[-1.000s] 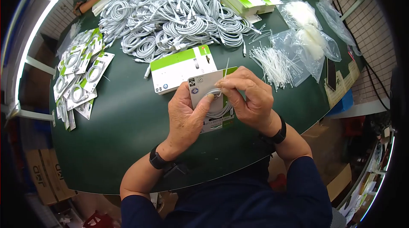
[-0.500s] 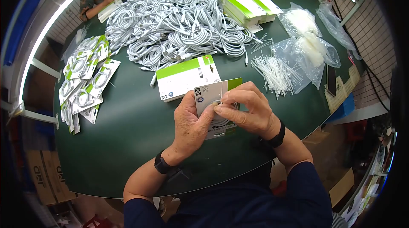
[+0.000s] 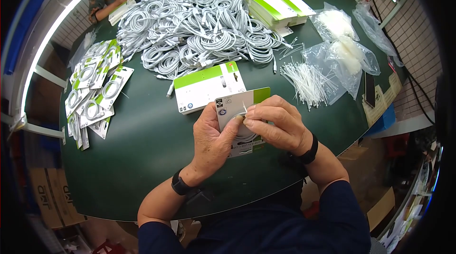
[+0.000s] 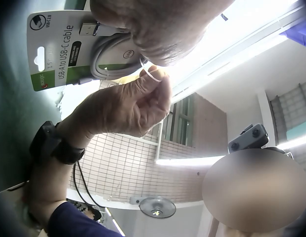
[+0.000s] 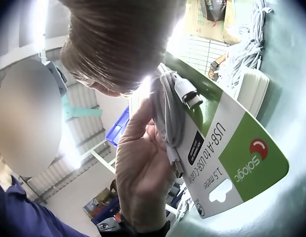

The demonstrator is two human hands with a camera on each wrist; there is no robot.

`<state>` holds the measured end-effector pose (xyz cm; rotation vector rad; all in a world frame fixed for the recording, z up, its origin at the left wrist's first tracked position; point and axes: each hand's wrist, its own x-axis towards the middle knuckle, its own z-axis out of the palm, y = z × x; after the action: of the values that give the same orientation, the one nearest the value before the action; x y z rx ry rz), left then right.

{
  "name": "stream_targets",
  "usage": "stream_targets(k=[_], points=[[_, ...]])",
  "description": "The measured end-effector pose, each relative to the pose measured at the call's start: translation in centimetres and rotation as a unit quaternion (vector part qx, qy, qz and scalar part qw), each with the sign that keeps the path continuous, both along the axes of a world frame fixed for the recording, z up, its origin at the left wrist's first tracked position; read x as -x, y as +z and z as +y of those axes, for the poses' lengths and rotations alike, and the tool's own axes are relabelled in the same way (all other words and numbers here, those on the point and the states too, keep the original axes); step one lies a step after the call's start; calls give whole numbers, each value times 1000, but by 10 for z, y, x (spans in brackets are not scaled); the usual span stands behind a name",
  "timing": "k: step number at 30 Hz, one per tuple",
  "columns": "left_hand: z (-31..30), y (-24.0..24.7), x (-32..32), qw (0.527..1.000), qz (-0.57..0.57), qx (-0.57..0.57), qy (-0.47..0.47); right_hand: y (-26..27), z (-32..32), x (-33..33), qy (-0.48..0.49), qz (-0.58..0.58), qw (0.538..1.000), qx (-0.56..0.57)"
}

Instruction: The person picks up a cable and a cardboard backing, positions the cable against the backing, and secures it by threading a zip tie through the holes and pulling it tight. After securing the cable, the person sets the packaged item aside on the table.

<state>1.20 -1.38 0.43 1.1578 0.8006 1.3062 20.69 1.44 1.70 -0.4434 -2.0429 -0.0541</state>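
Observation:
My left hand grips a white and green printed card by its edge, thumb pressed over the coil on its face. That coil is a grey USB-A to USB-C cable, both plugs lying against the card. Against it, the right hand pinches a thin white cable tie between thumb and fingers. In the left wrist view the tie makes a curved strand between the two hands. The part of it behind the left thumb is hidden.
Beyond the hands lies a stack of printed cards, with a large heap of coiled cables behind. Carded cables pile up at left. Loose cable ties and plastic bags lie right, near another card stack.
The right fingers have closed in on the left thumb at the coil. The tie's long upright end no longer stands above them; a short white tip shows now. The head view has shifted slightly.

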Motion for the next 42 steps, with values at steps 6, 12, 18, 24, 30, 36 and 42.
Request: stream_targets(k=[6, 12, 18, 24, 30, 36, 42], points=[[-1, -1, 1, 1000, -3, 9, -7, 3, 0, 0, 14, 8, 1000, 13], [0, -1, 3, 1000, 5, 8, -7, 3, 1, 0, 8, 2, 1000, 10], [0, 1, 4, 1000, 17, 6, -2, 3, 2, -1, -16, 0, 1000, -2], [-3, 7, 3, 1000, -5, 14, 13, 4, -3, -3, -17, 10, 1000, 15], [0, 6, 3, 1000, -26, 1, 17, 2, -3, -1, -12, 18, 1000, 13], [1, 5, 3, 999, -45, 16, 12, 1, -1, -1, -33, 18, 999, 6], [3, 3, 3, 998, -46, 32, 9, -3, 0, 0, -35, 17, 999, 14]])
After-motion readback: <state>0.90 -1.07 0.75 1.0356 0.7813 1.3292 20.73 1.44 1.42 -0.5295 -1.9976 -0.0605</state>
